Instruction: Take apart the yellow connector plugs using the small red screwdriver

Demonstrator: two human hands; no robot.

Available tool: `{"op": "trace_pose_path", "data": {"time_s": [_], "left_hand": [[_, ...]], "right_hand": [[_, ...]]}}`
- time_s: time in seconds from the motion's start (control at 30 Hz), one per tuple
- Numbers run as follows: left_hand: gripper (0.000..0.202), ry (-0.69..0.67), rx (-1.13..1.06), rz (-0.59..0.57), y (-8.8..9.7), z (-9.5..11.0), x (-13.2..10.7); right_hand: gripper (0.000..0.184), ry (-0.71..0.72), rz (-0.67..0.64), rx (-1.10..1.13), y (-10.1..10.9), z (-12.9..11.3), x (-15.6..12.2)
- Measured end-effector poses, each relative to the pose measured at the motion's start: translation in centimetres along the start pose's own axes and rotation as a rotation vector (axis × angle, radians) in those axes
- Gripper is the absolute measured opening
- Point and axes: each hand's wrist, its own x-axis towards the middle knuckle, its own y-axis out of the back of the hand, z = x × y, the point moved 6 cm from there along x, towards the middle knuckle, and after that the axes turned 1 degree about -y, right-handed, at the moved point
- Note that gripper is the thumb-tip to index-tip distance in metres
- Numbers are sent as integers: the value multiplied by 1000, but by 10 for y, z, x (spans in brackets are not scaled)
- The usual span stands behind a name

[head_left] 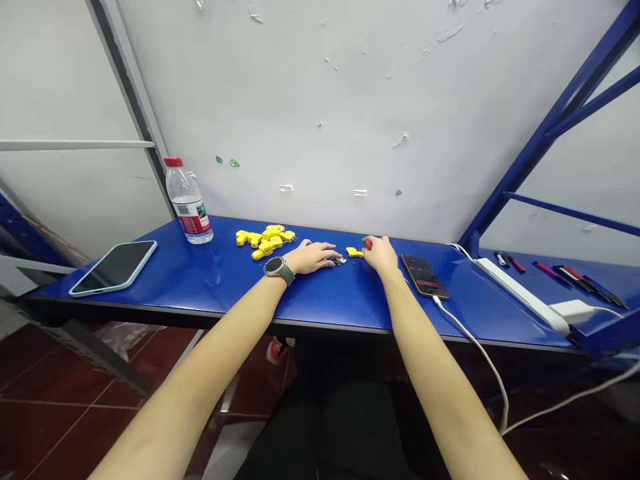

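My left hand [314,256] lies palm down on the blue table [225,287], fingers stretched out over some small dark and white bits [341,261]. A watch [275,267] is on that wrist. My right hand [381,253] is curled round a small red-tipped thing [369,245], too small to name. A single yellow plastic piece [355,252] lies between the two hands, touching the right fingers. A pile of several yellow plastic pieces [266,241] sits just behind and left of my left hand.
A water bottle [188,202] stands at the back left, with a tablet [115,267] at the left edge. A phone [424,275] on a white cable lies right of my right hand. A power strip [520,294] and several pens [575,275] lie further right.
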Motion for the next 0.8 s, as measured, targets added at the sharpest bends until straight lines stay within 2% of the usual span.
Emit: {"op": "trace_pose_path", "data": {"time_s": [0.27,0.47,0.53,0.6,0.7,0.73,0.8], "left_hand": [[38,92,-10,46,6,-15,-6],[38,143,-79,111,18,-16,-11],[39,163,-104,153,22,-13,-10],[39,193,-116,212,26,-12,-9],[39,242,-77,351,34,-12,-10],[39,263,-63,407,38,-14,-11],[39,305,-80,528,46,-18,-14]], "right_hand": [[40,-19,-60,19,-3,8,4],[38,-211,-68,-12,-3,24,4],[35,-228,-39,7,-3,26,6],[32,-177,75,65,3,24,9],[32,47,272,256,17,10,10],[35,151,285,332,20,2,8],[42,371,182,447,21,-16,1]]}}
